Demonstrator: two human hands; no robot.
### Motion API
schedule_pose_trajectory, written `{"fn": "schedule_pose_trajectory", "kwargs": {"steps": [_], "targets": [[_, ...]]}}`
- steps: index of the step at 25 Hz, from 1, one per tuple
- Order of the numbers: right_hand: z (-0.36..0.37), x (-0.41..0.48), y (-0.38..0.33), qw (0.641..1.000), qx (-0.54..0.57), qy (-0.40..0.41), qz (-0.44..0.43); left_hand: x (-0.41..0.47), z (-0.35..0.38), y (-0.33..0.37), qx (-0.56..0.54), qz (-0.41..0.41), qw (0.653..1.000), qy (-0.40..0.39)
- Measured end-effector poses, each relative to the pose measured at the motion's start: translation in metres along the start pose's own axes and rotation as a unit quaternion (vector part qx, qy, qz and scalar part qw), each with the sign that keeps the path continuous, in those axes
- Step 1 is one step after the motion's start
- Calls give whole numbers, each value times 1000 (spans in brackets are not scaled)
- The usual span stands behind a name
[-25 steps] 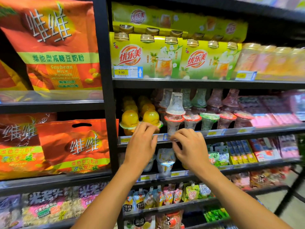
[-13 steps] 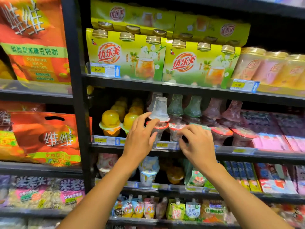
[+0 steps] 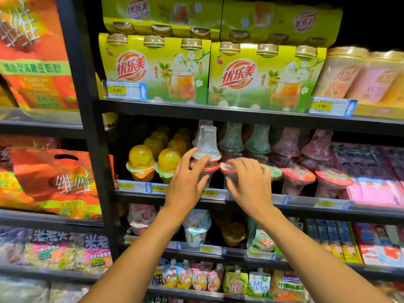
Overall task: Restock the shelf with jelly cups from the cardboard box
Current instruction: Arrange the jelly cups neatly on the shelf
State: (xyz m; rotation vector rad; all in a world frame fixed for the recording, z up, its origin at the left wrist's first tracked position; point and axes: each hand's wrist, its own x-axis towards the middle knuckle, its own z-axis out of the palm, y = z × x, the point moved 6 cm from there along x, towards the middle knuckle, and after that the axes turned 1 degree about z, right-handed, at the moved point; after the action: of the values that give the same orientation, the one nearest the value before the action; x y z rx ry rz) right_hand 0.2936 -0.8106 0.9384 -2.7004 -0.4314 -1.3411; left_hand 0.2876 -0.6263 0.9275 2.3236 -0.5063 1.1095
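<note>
Left hand point(image 3: 185, 182) now sits higher. A second ago it hangs in front of the price rail point(image 3: 135, 186), fingertips short of the stack. Now its straight fingers point(image 3: 203, 162) lie across the red rim of the lower jelly cup point(image 3: 215, 166), with the thumb reaching up beside the clear inverted cup point(image 3: 206, 143) above.

Right hand point(image 3: 249, 184) is up too and has shifted off that cup's base. Its bent fingers now cover the front of the neighbouring red-lidded cup point(image 3: 226, 167), just beside the left fingertips — hold unclear.

View is swung right and closer — the orange bags point(image 3: 54, 182) sit nearer the left edge.
</note>
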Motion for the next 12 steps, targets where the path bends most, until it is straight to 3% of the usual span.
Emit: {"fn": "schedule_pose_trajectory", "kwargs": {"steps": [12], "targets": [[4,7,11,999,-31,-37,2,4,5,-3,-2,-9,1000,-10]]}}
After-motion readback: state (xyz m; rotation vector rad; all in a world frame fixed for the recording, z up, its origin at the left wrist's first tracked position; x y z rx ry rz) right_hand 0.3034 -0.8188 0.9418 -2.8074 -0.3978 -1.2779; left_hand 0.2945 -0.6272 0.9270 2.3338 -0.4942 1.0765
